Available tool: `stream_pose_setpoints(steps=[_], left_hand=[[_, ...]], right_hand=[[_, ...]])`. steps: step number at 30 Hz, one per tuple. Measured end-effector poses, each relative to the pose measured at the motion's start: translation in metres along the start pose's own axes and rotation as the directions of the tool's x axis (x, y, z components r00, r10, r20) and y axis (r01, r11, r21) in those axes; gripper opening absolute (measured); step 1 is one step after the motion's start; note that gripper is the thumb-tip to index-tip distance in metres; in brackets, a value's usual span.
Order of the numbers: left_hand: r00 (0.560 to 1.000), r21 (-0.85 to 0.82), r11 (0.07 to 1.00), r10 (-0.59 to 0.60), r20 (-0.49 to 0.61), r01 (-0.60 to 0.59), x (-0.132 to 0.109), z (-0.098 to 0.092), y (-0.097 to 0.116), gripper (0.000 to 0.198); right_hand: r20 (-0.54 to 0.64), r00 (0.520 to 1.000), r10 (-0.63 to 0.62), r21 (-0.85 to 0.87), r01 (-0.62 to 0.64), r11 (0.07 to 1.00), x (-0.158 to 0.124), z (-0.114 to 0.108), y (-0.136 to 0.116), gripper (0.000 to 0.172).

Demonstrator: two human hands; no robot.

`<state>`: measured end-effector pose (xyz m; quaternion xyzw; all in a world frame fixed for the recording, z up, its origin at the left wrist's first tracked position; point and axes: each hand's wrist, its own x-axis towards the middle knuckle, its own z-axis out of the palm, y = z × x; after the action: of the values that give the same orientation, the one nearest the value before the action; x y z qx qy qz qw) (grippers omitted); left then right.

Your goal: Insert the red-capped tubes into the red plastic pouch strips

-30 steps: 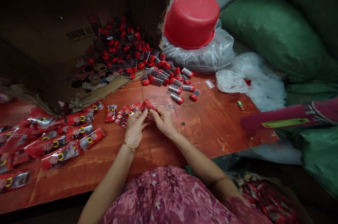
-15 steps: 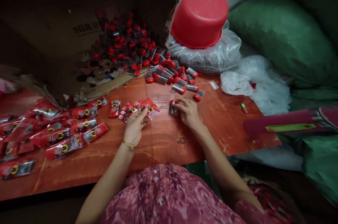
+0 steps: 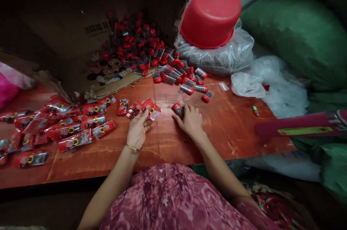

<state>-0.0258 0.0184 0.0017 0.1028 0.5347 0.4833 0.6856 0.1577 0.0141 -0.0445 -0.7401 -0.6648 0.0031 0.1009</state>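
My left hand [image 3: 138,128] pinches a red printed packet [image 3: 154,107] by its near edge, thumb on top. More red packets lie fanned out just beneath and behind it, and a single packet [image 3: 123,107] rests to their left. Across a short gap, my right hand [image 3: 192,119] is closed around a small clear bottle [image 3: 177,108] with a red cap and dark contents. The cap points up and to the left, and the fingers hide part of the bottle. Behind the right hand, one similar bottle [image 3: 208,96] lies on the tabletop.
A cardboard box [image 3: 108,81] lies open toward me, spilling many red-capped bottles [image 3: 173,74] onto the table [image 3: 227,132]. Filled red packets [image 3: 73,128] are heaped at left. A red basin [image 3: 211,16] sits upside down on a plastic bag [image 3: 217,56]. A magenta bar [image 3: 265,127] juts in from the right.
My right hand has shifted its hold on the bottle, which now tilts with its cap toward the upper left. The left hand keeps its packet. The view has swung slightly left.
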Motion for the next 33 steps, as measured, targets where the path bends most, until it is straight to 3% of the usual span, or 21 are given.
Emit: stream_pose_setpoints(steps=[2, 5, 9, 11, 13, 16, 18, 24, 33], left_hand=[[1.000, -0.011, 1.000, -0.001, 0.001, 0.001, 0.000, -0.001, 0.001, 0.021], [1.000, -0.015, 1.000, -0.004, 0.029, 0.005, 0.001, 0.001, -0.001, 0.018], [0.998, -0.011, 1.000, -0.017, 0.066, 0.017, 0.003, 0.001, -0.005, 0.021], [0.997, -0.018, 1.000, -0.023, 0.078, 0.024, 0.003, 0.000, -0.006, 0.023], [0.996, -0.025, 0.999, -0.018, 0.089, 0.020, 0.003, -0.001, -0.008, 0.025], [0.994, -0.015, 1.000, 0.000, 0.110, 0.002, 0.002, -0.002, -0.010, 0.029], [0.990, 0.005, 1.000, 0.015, 0.140, -0.016, 0.000, -0.001, -0.011, 0.033], [0.977, 0.110, 0.991, 0.054, 0.208, -0.078, -0.006, -0.002, -0.010, 0.038], [0.958, 0.060, 0.989, 0.112, 0.266, -0.133, -0.009, 0.002, -0.012, 0.040]], right_hand=[[0.035, 0.999, -0.024, 0.001, 0.024, 1.000, 0.000, 0.003, 0.004, 0.043], [0.015, 0.998, -0.061, 0.063, 0.060, 0.996, -0.001, 0.007, 0.010, 0.039], [0.032, 0.991, -0.127, 0.374, 0.106, 0.922, -0.010, 0.002, 0.009, 0.041], [0.080, 0.985, -0.151, 0.621, 0.069, 0.781, -0.020, -0.006, 0.003, 0.037], [0.155, 0.976, -0.150, 0.820, -0.043, 0.571, -0.032, -0.017, -0.005, 0.040], [0.299, 0.941, -0.161, 0.923, -0.242, 0.299, -0.044, -0.032, -0.016, 0.045], [0.368, 0.909, -0.195, 0.919, -0.325, 0.222, -0.046, -0.039, -0.020, 0.047], [0.459, 0.849, -0.264, 0.887, -0.421, 0.190, -0.036, -0.039, -0.025, 0.043], [0.420, 0.871, -0.254, 0.905, -0.382, 0.187, -0.036, -0.036, -0.035, 0.046]])
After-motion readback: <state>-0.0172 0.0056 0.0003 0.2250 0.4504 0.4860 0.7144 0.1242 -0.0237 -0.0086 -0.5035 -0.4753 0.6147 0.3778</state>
